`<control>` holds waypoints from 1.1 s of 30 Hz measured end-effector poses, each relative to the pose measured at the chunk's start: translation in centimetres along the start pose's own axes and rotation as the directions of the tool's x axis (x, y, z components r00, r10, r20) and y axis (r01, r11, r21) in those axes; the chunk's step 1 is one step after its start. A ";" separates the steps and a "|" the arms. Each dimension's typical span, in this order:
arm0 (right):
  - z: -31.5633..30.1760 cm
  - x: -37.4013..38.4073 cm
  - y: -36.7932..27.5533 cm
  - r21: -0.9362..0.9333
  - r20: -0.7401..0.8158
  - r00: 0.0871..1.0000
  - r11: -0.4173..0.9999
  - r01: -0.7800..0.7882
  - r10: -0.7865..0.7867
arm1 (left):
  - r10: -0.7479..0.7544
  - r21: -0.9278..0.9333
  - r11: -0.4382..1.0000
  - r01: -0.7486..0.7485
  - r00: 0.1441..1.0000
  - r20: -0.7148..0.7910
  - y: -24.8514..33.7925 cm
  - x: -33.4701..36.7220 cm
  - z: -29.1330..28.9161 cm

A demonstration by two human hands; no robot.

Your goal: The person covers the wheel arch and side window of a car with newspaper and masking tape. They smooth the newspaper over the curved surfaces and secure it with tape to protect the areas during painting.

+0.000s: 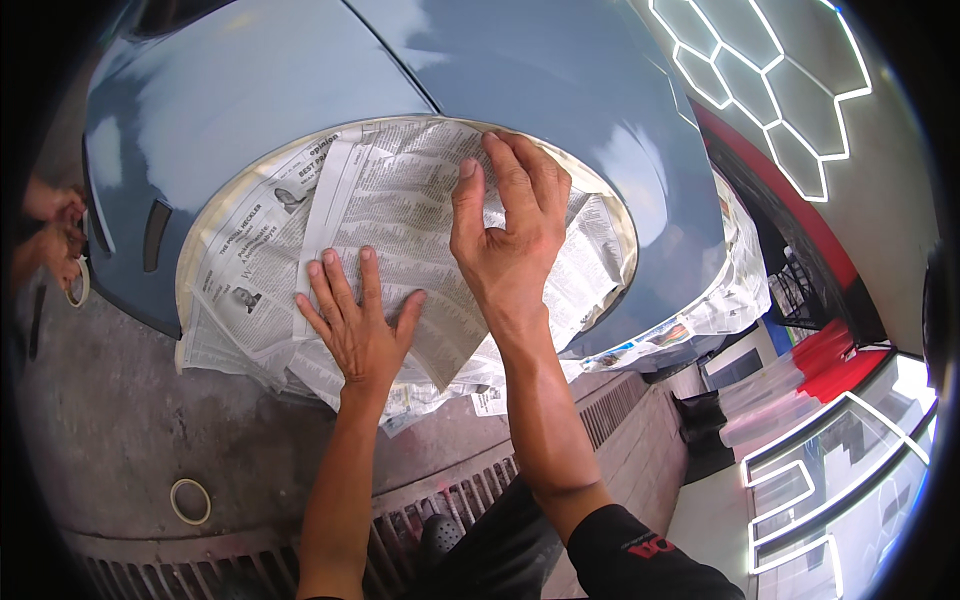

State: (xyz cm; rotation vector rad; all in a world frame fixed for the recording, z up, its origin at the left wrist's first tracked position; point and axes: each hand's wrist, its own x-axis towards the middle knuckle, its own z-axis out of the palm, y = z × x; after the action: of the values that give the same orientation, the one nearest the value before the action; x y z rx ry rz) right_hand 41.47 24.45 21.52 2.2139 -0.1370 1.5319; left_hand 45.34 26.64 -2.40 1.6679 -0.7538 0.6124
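Observation:
Sheets of newspaper [400,200] cover a rounded opening in a grey-blue car body panel [250,95]. Pale masking tape [588,176] runs along the curved border of the opening. My left hand [355,325] lies flat on the lower middle of the paper, its fingers spread. Higher up and to the right, my right hand [518,225] reaches over the paper, fingertips at the taped upper edge and thumb held apart. Nothing shows in either hand. The paper's lower edge hangs loose and wrinkled below my left hand.
At the far left, another person's hands [58,240] are near a tape roll [83,283]. A second tape ring [190,481] lies on the floor. A metal drain grate [400,520] crosses below, beside my shoe [440,535]. More masking paper [735,275] covers the car's right side.

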 end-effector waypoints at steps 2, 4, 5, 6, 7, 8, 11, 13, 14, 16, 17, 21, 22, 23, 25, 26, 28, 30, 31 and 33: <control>-0.3 0.1 0.8 -0.009 -0.019 1.000 1.000 0.008 -0.008 | -0.002 0.016 1.000 0.001 1.000 0.006 -0.1 -0.1 0.0; -1.0 0.4 1.5 -0.031 -0.011 1.000 1.000 0.005 -0.005 | -0.014 0.018 1.000 0.014 1.000 0.000 0.0 -0.1 0.1; -1.3 0.5 2.0 -0.047 -0.017 1.000 0.999 0.013 -0.014 | -0.012 0.018 1.000 0.012 1.000 0.000 0.1 -0.1 0.2; -1.6 0.5 2.4 -0.059 -0.023 1.000 0.998 0.019 -0.021 | -0.010 0.023 1.000 0.010 1.000 -0.001 0.0 -0.1 0.1; -1.9 0.5 2.9 -0.071 -0.029 0.999 0.997 0.026 -0.028 | -0.009 0.028 1.000 0.009 1.000 -0.001 0.0 0.0 0.1; -2.2 0.4 3.4 -0.076 -0.032 0.999 0.997 0.021 -0.024 | -0.004 0.026 1.000 0.004 1.000 0.003 0.0 0.0 0.0; -3.1 0.2 4.5 -0.085 -0.020 1.000 0.996 0.016 -0.017 | -0.001 0.015 1.000 0.001 1.000 0.010 0.2 -0.2 0.1; -3.5 0.0 4.9 -0.078 -0.029 0.999 0.996 0.035 -0.037 | -0.008 0.021 1.000 0.008 1.000 0.007 -0.1 -0.2 0.1; -3.7 0.0 5.0 -0.073 -0.033 0.998 0.996 0.044 -0.047 | -0.004 0.013 1.000 0.004 1.000 0.002 0.0 -0.3 0.3; -3.6 -0.4 3.2 -0.058 0.004 0.998 0.996 0.063 -0.063 | -0.006 0.028 1.000 0.006 1.000 -0.011 -0.1 0.1 0.1; -3.6 -0.9 1.9 -0.045 0.045 0.995 0.995 0.086 -0.084 | -0.006 0.020 1.000 0.006 1.000 -0.021 -0.1 0.2 0.1; -1.3 -4.0 -1.5 0.131 0.302 0.927 0.973 0.190 -0.222 | -0.050 -0.005 0.999 0.050 0.999 0.016 0.5 0.0 0.2; -0.5 -4.3 -2.2 0.164 0.351 0.902 0.964 0.207 -0.253 | -0.056 -0.001 0.998 0.056 0.998 0.025 0.4 0.0 0.3; 0.0 -4.3 -2.7 0.166 0.404 0.883 0.969 0.185 -0.238 | -0.062 0.002 0.998 0.062 0.998 0.033 0.3 0.0 0.3; 1.3 -3.9 -3.4 0.120 0.381 0.899 0.975 0.185 -0.217 | -0.067 -0.056 0.996 0.071 0.996 0.064 0.4 -0.2 -0.1; 2.0 -3.7 -3.6 0.096 0.370 0.906 0.978 0.185 -0.208 | -0.067 -0.076 0.995 0.071 0.996 0.054 0.4 -0.1 -0.1; 2.7 -3.9 -3.9 0.075 0.372 0.911 0.984 0.164 -0.180 | -0.062 -0.121 0.990 0.067 0.997 0.044 0.3 -0.1 -0.1; 2.3 -3.8 -4.0 0.078 0.367 0.912 0.983 0.166 -0.184 | -0.063 -0.062 0.996 0.068 0.995 0.071 -0.1 0.2 0.1; 1.8 -4.1 -4.1 0.104 0.348 0.922 0.984 0.144 -0.172 | -0.061 -0.029 0.998 0.063 0.996 0.071 -0.3 0.4 0.2; -0.4 -6.5 -3.8 0.051 0.442 0.894 0.997 0.054 -0.071 | -0.042 -0.011 0.999 0.043 0.997 0.068 -0.4 0.1 0.1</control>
State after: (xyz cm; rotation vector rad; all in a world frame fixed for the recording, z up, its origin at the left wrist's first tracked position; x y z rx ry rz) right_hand 39.88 26.99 14.57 2.5385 -0.1738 0.9767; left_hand 45.72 26.56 -2.61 1.6961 -0.7672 0.5234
